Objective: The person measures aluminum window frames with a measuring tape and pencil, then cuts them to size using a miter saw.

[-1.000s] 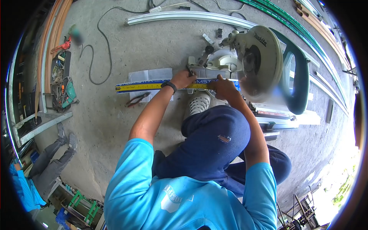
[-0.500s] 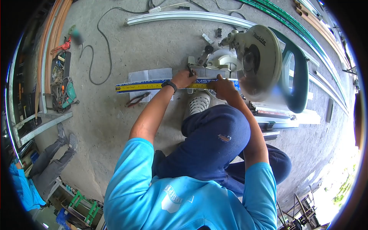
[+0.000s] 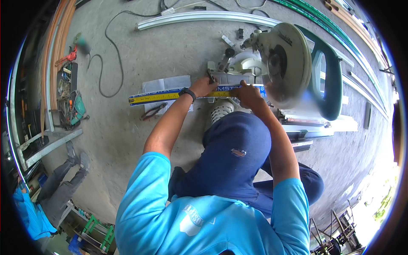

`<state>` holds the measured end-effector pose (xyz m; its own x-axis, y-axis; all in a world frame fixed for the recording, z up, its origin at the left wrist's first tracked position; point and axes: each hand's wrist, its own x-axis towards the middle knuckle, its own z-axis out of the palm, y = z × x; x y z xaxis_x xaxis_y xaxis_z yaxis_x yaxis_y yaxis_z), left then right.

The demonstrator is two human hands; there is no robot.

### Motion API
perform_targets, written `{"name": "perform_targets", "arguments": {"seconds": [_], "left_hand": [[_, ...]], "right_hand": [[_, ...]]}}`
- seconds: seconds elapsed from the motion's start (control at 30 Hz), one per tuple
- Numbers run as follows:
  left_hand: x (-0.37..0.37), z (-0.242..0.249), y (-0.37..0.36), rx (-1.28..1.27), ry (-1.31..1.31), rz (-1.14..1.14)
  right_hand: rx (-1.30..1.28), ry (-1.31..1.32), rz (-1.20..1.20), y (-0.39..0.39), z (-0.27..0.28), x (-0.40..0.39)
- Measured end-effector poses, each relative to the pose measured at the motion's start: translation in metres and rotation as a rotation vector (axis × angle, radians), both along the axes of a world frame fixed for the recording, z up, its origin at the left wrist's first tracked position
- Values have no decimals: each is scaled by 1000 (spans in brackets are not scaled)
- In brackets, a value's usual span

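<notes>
A long profile with blue printed film (image 3: pixel 165 93) lies across the base of a miter saw (image 3: pixel 289 63), with a yellow tape measure blade (image 3: pixel 157 98) stretched along it. My left hand (image 3: pixel 203 87) is closed on the profile and tape, near a dark clamp-like part at the saw fence. To the right, my right hand (image 3: pixel 249 94) is closed on the tape close to the saw blade; whether its case is in the palm is hidden. Red-handled pliers (image 3: pixel 154 111) lie on paper sheets (image 3: pixel 170 83) beneath the profile's left part.
Metal profiles (image 3: pixel 204 17) lie beyond the saw, and more (image 3: pixel 310 127) lie right of my knee. A black cable (image 3: pixel 121 63) curls on the floor. Tools in a tray (image 3: pixel 68 91) stand left. Another person (image 3: pixel 55 191) is at the lower left.
The view has shifted slightly, and my raised knee has moved a little to the left. My hands stay on the profile and tape, with my right hand slightly nearer its left side.
</notes>
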<state>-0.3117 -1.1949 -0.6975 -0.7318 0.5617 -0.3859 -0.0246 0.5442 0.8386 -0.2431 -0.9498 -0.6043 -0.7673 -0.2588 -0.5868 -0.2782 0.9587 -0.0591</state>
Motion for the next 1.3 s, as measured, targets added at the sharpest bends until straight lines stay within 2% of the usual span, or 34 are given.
{"name": "perform_targets", "arguments": {"seconds": [0.27,0.4,0.5,0.6,0.77,0.9,1.0,1.3], "left_hand": [[-10,29,1,-23,59,-89],[-8,18,-1,42,120,-74],[-8,28,-5,113,-183,37],[2,28,-23,176,-57,144],[12,33,-46,67,-27,162],[16,30,-33,134,-38,185],[17,31,-19,50,108,92],[15,26,2,40,146,55]], "right_hand": [[6,63,-28,-3,-2,6],[-27,87,-17,-5,8,7],[-55,114,-23,-3,7,8],[-102,111,-9,0,3,7],[-141,81,44,4,1,3],[-99,81,27,6,-12,3],[-96,125,-6,5,-14,7],[-65,46,-26,7,-20,3]]}}
